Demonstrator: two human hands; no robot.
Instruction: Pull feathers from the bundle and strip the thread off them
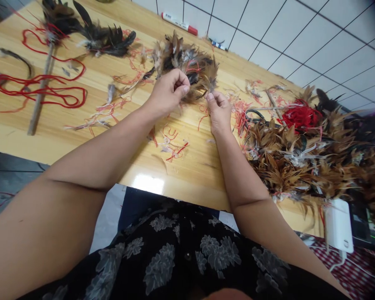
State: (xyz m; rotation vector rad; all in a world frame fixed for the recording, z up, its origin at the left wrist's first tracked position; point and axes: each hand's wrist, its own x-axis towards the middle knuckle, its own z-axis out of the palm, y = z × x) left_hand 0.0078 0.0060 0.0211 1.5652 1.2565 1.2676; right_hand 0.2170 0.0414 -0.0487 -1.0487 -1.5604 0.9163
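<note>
From the head camera, here we are at the light wooden table (203, 171), and the right hand (217, 104) has the action, pinching the base of a small brown feather tuft (211, 77), tips pointing up and away! The left hand (176, 88) is curled beside it, thumb toward fingertips, at the near edge of a mixed brown-and-grey feather heap (183, 52); whether it grips a strand there, I cannot tell. So where do things stand? Over on the left, a grey wooden stick (42, 93) carries a dark feather head (61, 18), with thin red cord (76, 98) looping across its shaft; that looks the most advanced piece on show, though whether the cord is tied off isn't clear. Just beside that head lies a separate dark feather clump (108, 39), not visibly on any stick. And what's left? Plenty, by my reading: the middle heap is sizeable, and that big, bushy brown feather pile (293, 162) fills the right side, a bright red string tangle (300, 116) on its far part. Shredded pinkish-red string scraps (173, 150) litter the surface, uncleared. Partway at best, I'd judge, with this tuft very much in hand!
</note>
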